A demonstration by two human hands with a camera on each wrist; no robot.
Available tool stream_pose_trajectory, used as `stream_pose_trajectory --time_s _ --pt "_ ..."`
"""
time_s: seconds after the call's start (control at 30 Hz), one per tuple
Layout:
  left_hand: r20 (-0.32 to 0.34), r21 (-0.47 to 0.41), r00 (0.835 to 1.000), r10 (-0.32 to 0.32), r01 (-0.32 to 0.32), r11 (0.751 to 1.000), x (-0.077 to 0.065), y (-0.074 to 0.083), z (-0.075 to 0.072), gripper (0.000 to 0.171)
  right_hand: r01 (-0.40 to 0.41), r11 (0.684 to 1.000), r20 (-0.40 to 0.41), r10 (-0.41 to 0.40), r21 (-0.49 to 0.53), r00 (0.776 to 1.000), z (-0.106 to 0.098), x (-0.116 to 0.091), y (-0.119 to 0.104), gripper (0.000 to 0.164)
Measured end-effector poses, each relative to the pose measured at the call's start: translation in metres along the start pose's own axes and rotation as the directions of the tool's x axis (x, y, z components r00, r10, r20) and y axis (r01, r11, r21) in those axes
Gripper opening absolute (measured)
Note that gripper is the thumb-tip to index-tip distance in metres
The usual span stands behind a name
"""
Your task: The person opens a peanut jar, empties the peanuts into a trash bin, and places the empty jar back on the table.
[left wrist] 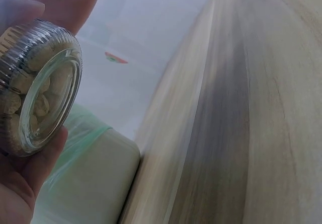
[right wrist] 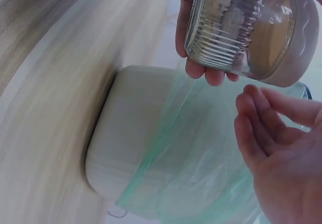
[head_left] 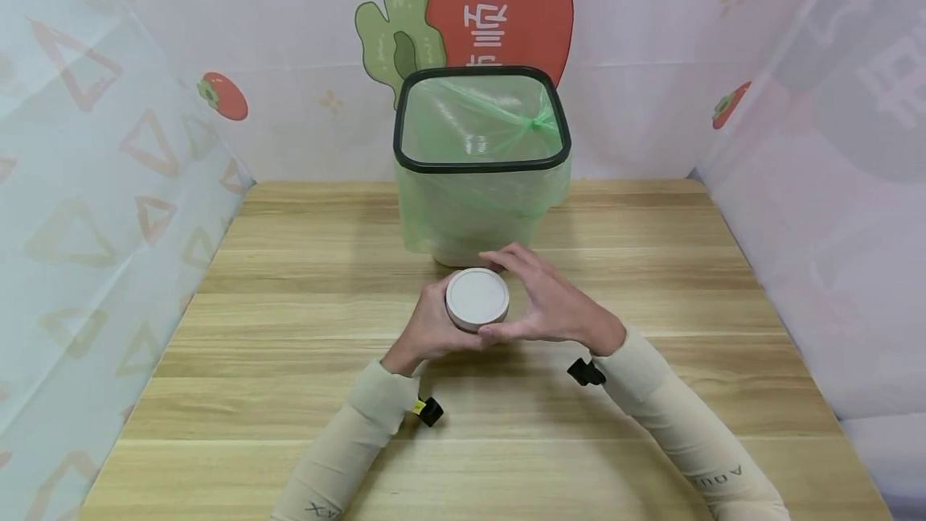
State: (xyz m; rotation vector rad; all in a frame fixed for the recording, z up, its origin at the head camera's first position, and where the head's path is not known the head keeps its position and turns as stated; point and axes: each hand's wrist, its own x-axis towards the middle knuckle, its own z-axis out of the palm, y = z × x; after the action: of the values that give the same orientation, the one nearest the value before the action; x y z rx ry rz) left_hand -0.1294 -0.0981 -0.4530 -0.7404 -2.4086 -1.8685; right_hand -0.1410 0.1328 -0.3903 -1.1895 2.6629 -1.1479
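Observation:
A glass jar (right wrist: 221, 22) with ribbed sides and a pale lid (head_left: 477, 297) is held up off the table. Through its clear base in the left wrist view, several tan, lumpy pieces (left wrist: 41, 104) show inside. My left hand (head_left: 432, 324) grips the jar round its side, with the thumb toward me. Around the lid's right side my right hand (head_left: 546, 300) is spread, thumb near the front and fingers toward the back. In the right wrist view its loosely bent fingers (right wrist: 259, 113) stand apart from the lid.
Right behind the hands stands a pale bin (right wrist: 133, 128) with a black rim (head_left: 481, 168) and a green plastic liner (head_left: 473, 195), knotted at one side. The wooden table (head_left: 289, 328) is bordered by printed white cloth walls (head_left: 289, 135) at the back and both sides.

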Motion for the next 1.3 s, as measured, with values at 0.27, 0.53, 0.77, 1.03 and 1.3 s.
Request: stream_pose_trajectory --time_s 0.27,0.53,0.77,1.03,1.3 --pt "-0.025 0.028 1.0 -0.005 0.006 1.0 0.0 0.0 0.0 0.083 -0.011 0.996 -0.107 0.001 -0.094 0.994 0.005 -0.003 -0.009 0.09" --pt "-0.041 0.04 0.999 0.019 -0.018 0.999 0.002 -0.003 0.002 0.079 -0.026 0.981 -0.198 -0.013 -0.193 0.98 0.012 -0.003 -0.013 0.086" --pt "-0.06 0.093 0.998 0.026 -0.02 0.995 0.003 -0.003 0.002 0.08 -0.011 0.97 -0.241 -0.049 -0.241 0.969 0.017 -0.001 -0.014 0.083" --pt "-0.063 0.082 0.998 0.021 -0.015 0.997 0.003 -0.002 0.002 0.081 -0.002 0.976 -0.238 -0.051 -0.217 0.97 0.018 0.002 -0.015 0.078" --pt "-0.059 0.084 0.998 0.019 -0.014 0.996 0.003 0.0 0.001 0.079 0.013 0.989 -0.202 -0.042 -0.145 0.978 0.014 0.002 -0.014 0.078"
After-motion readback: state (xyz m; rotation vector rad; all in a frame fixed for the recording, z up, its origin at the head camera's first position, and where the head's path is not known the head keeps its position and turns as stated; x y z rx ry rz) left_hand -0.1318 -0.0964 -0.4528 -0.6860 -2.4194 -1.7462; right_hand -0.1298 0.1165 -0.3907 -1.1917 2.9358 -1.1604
